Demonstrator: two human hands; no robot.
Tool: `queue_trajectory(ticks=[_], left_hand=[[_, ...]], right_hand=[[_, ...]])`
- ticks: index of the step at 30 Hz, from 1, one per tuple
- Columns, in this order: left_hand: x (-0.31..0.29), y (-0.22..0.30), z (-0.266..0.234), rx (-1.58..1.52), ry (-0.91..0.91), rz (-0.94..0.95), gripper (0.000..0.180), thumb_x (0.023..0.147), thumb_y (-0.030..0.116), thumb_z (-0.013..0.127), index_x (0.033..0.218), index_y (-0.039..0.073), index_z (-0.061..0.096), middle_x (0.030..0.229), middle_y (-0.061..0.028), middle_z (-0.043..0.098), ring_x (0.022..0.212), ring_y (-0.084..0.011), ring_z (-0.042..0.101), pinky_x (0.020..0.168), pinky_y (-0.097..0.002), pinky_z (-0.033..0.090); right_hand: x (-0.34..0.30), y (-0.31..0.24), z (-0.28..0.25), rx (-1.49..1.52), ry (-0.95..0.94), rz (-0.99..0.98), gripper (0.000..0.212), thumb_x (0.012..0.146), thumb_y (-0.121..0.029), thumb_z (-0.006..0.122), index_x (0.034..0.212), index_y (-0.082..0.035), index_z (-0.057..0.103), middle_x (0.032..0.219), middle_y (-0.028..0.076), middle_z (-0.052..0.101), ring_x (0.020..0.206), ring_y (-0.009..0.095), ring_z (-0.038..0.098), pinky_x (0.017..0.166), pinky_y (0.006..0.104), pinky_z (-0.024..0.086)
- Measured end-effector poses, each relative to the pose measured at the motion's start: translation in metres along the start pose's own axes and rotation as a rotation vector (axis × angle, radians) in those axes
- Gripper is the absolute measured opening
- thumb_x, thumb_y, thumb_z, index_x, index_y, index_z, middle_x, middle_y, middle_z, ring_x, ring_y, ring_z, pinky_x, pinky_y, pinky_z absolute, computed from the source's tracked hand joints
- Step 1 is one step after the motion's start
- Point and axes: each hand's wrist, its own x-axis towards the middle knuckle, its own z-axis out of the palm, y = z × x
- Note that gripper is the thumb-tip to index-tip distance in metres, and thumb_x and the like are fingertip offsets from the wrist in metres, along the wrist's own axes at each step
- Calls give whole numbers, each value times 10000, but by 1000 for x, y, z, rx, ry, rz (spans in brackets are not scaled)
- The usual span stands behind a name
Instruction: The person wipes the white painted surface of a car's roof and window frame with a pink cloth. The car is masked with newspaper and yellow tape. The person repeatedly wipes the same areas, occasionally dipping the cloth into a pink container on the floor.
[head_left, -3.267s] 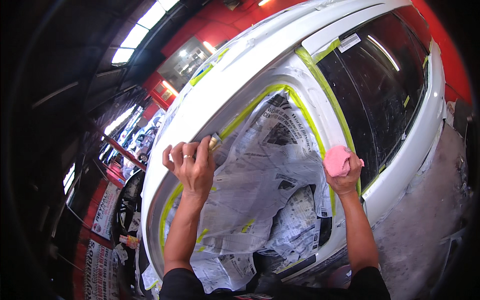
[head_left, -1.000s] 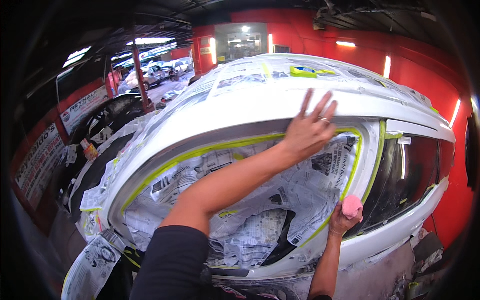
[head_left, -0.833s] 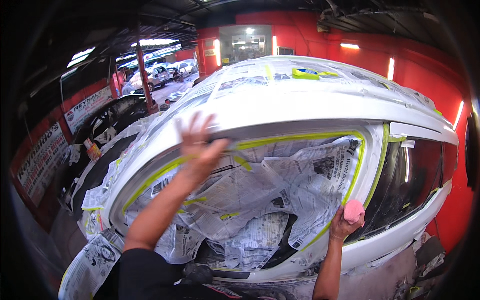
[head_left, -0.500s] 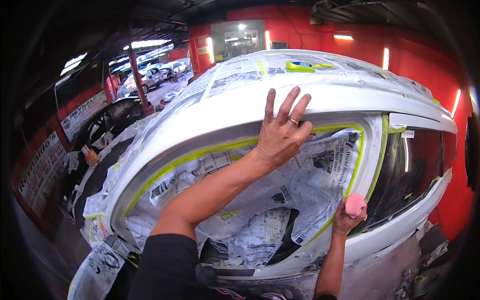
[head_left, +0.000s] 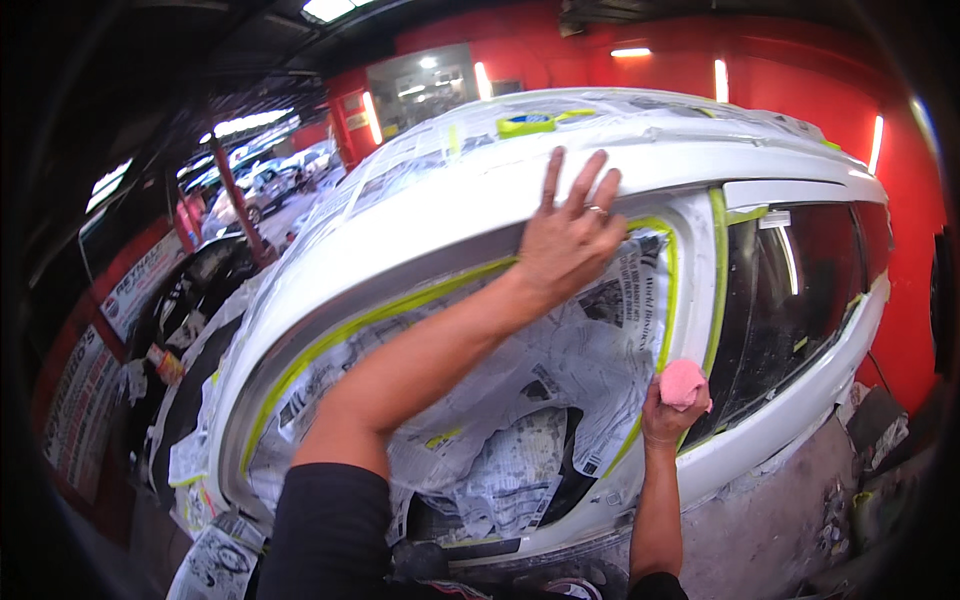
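Note:
My left hand point(head_left: 572, 238) lies on the curved white roof edge point(head_left: 430, 215) of a car, fingers spread along the metal above the door opening. Nothing shows in its grasp. Lower and to the right, my right hand point(head_left: 664, 418) is closed round a bunched pink cloth point(head_left: 684, 384), beside the white pillar behind the opening. Newspaper sheets point(head_left: 500, 375) cover much of the opening. Yellow-green masking tape point(head_left: 345, 333) runs along its inner border, and another tape strip point(head_left: 716, 290) goes down the pillar. My left forearm hides part of the paper.
A yellow-green packet point(head_left: 526, 125) sits on the paper-covered roof. Behind the pillar is a dark side window point(head_left: 790, 310). A black car point(head_left: 200, 275) with masking paper near it stands at left. Red walls point(head_left: 620, 85) rise behind, and a red post point(head_left: 238, 200) stands further off.
The whole view has shifted, so the car sits further left in the picture. My left hand has slid along the roof edge toward the rear pillar. The right hand keeps the pink cloth near the pillar.

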Motion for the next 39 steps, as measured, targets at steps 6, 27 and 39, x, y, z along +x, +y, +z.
queue_trajectory(ticks=[6,27,39], left_hand=[[46,23,43,35,39,63,93,754,210,667,746,124,701,1300,-152,590,1404,-340,403,1220,-660,118],[39,17,16,41,-108,145,101,793,228,700,841,141,719,1331,-118,578,1396,-319,420,1214,-636,169],[-297,-110,-272,585,-150,-397,255,630,18,715,810,197,740,1305,-101,611,1314,-347,492,1195,-607,209]], right_hand=[[8,-8,7,-49,16,-48,744,784,-201,848,1366,29,447,1350,187,448,1136,372,551,929,480,425],[-5,-7,4,-52,29,-9,714,753,-205,850,1342,-39,481,1340,183,479,1208,377,510,963,489,400],[-10,7,2,-51,14,26,743,804,-127,847,1369,82,412,1313,181,460,1159,367,534,983,466,430]])
